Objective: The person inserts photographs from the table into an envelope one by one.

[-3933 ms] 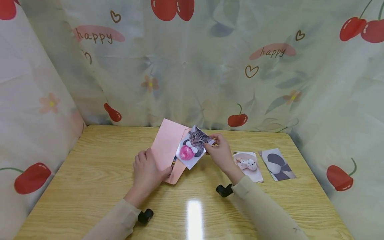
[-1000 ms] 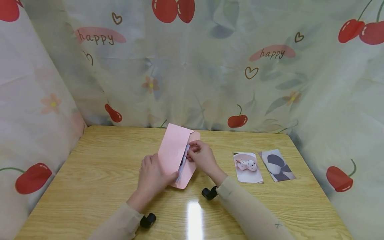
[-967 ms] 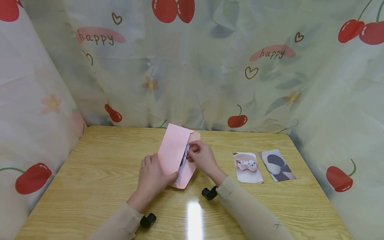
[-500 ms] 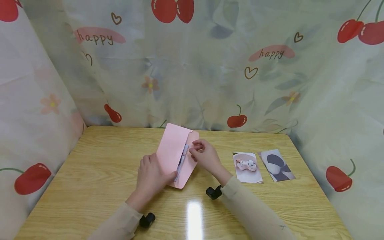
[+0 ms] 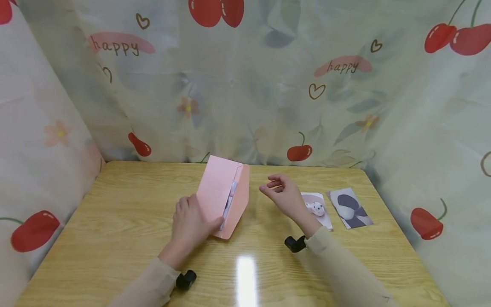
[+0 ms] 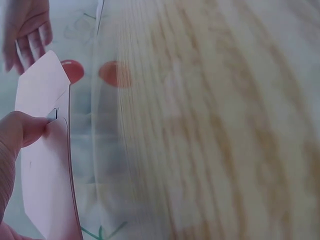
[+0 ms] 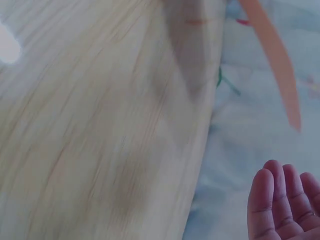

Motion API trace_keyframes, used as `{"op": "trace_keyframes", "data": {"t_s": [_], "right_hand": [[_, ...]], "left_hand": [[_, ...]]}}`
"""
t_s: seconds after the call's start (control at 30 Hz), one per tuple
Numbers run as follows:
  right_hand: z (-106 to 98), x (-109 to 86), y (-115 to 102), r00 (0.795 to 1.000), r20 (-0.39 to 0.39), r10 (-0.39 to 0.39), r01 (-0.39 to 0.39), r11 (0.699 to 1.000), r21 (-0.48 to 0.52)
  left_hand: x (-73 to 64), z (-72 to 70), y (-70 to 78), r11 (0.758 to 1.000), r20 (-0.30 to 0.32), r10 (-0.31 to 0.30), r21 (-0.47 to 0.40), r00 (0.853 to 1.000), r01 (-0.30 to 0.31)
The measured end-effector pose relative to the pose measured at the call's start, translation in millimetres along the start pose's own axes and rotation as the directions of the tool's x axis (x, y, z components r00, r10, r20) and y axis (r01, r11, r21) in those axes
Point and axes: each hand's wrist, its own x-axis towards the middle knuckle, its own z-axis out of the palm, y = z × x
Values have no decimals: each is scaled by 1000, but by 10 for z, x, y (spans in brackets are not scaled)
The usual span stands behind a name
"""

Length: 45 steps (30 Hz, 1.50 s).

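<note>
My left hand (image 5: 189,224) grips a pink envelope (image 5: 216,179) by its lower left side, thumb at the mouth, holding it tilted over the table. Its flap stands folded out to the right. Inside the mouth shows the edge of photo cards (image 5: 229,202); most of them is hidden by the envelope's front. In the left wrist view the thumb presses by the slit of the envelope (image 6: 42,170). My right hand (image 5: 285,196) hovers right of the envelope with nothing in it, fingers relaxed; the right wrist view shows those fingers (image 7: 282,195) straight, apart from the orange-pink flap (image 7: 277,60).
On the right of the wooden table (image 5: 126,213) lie a photo card with a spotted bow (image 5: 318,209), partly behind my right wrist, and a grey-and-white photo card (image 5: 348,208). A cherry-patterned cloth (image 5: 234,119) hangs along the table's back and sides.
Earlier my right hand held a cat photo card at the envelope's mouth. The card went inside; the right hand let go and moved away to the right. The left hand keeps its grip.
</note>
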Motion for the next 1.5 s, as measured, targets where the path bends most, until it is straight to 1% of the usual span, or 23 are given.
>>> {"op": "trace_keyframes", "data": {"t_s": [0.17, 0.33, 0.43, 0.53, 0.7, 0.8, 1.0, 1.3, 1.5], "right_hand": [[-256, -40, 223, 999, -32, 40, -43, 996, -85], [-472, -89, 472, 997, -65, 53, -62, 986, -156], [-580, -129, 593, 995, -70, 65, -76, 983, -170], [-683, -175, 664, 992, -71, 103, -115, 976, -184], [-835, -233, 769, 978, -90, 186, -201, 958, -206], [-904, -253, 858, 972, -102, 214, -232, 948, -217], [-979, -254, 1008, 960, -121, 254, -276, 934, -227], [-967, -221, 1108, 933, -117, 341, -360, 903, -235], [-931, -224, 1100, 935, -107, 337, -353, 894, -275]], "left_hand": [[4, 0, -8, 1000, 15, -10, -3, 1000, 10], [3, -4, -25, 1000, 10, 2, -3, 1000, -2], [4, -8, -30, 1000, 10, 5, -2, 1000, -5], [9, -10, -29, 1000, 12, 0, 0, 1000, 0], [10, -16, -24, 1000, 18, -5, 3, 1000, 5], [3, -19, -26, 1000, 19, -5, 3, 1000, 5], [-11, -26, -34, 1000, 14, -7, -4, 1000, 7], [-30, -39, -42, 1000, 19, -5, -6, 1000, 5], [-40, -40, -48, 1000, 20, -10, -11, 1000, 10]]}}
